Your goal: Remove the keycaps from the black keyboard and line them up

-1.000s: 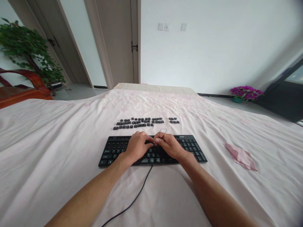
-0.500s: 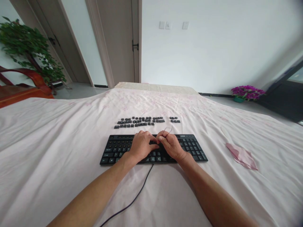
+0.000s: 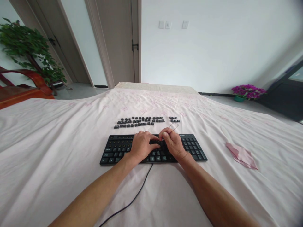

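Note:
A black keyboard (image 3: 156,160) lies on the pale pink cloth, with keycaps off in its upper rows. Over its middle, my left hand (image 3: 141,143) rests on the keys, thumb and forefinger stretched apart and nothing seen between them. My right hand (image 3: 173,142) is closed around a wire keycap puller (image 3: 174,126), whose thin loop sticks up past the knuckles. The puller's lower end is hidden behind the fingers, close to the left fingertips. Beyond the keyboard, several loose black keycaps (image 3: 133,125) sit in rows on the cloth.
A black cable (image 3: 135,198) runs from the keyboard's near edge towards me. To the right lies a folded pink cloth (image 3: 241,156). A wooden chair (image 3: 35,82) and a leafy plant (image 3: 26,41) stand at the left; purple flowers (image 3: 247,91) are on the floor far right.
My right hand has shifted slightly right, away from the left fingertips, and the wire loop has moved right and up with it. My left hand stays nearly in place.

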Demonstrator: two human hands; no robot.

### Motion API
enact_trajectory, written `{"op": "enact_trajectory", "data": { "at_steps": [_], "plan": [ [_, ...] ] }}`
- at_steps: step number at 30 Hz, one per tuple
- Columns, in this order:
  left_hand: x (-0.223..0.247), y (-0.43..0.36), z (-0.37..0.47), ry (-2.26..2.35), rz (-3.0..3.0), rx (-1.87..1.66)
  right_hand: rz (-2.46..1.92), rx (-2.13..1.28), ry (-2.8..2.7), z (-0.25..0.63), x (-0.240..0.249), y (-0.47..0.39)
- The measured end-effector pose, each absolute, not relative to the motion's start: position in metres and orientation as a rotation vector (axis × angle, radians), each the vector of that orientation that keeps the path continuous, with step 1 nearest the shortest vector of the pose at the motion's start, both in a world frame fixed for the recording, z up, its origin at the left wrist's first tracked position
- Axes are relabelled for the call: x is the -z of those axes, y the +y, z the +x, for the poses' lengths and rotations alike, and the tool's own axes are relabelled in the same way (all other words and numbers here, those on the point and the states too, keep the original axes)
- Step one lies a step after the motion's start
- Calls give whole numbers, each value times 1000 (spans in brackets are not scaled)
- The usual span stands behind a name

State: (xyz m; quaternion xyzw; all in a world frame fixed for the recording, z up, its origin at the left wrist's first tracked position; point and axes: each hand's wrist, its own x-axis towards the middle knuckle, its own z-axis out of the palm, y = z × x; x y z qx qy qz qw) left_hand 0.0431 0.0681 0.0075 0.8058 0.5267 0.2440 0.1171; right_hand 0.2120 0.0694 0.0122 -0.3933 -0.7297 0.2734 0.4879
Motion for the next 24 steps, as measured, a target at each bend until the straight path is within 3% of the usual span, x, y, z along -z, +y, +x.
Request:
{"op": "enact_trajectory", "data": {
  "at_steps": [24],
  "plan": [
    [-7,71,45,1544,2332,-788,-1117,-577,-1330,212,-4,75]
  ]
}}
